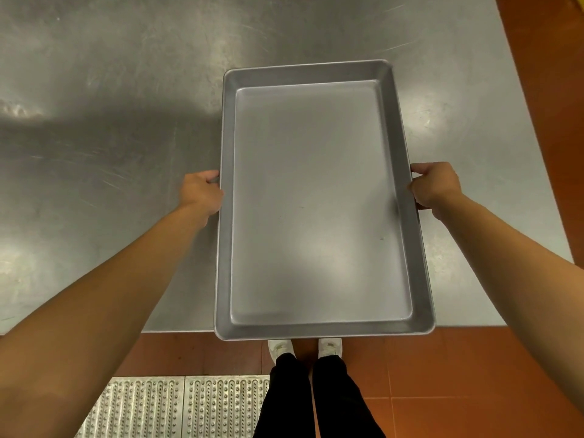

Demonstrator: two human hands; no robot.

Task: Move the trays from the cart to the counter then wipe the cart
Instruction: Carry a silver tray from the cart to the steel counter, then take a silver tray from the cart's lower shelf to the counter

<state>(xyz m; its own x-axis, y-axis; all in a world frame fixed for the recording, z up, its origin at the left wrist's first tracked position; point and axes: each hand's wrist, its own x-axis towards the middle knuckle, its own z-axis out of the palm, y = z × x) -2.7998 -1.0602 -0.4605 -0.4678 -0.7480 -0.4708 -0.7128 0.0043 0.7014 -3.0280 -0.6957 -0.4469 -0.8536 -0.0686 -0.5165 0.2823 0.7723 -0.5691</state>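
We hold a rectangular, shallow grey metal tray [319, 200] by its two long sides, our left hand [202, 192] curled around the left rim and our right hand [434, 188] curled around the right rim, each with fingers wrapped under the edge and thumb near the top. The tray's long axis runs straight away from us, one short end pointing to the far side of the brushed steel counter [110, 121] and the other short end jutting past the counter's near edge, above our white shoes [279, 347]. We cannot tell whether the tray rests on the steel or hangs just above it. Below lie orange floor tiles [474, 390] and a studded metal floor grate [170, 406].
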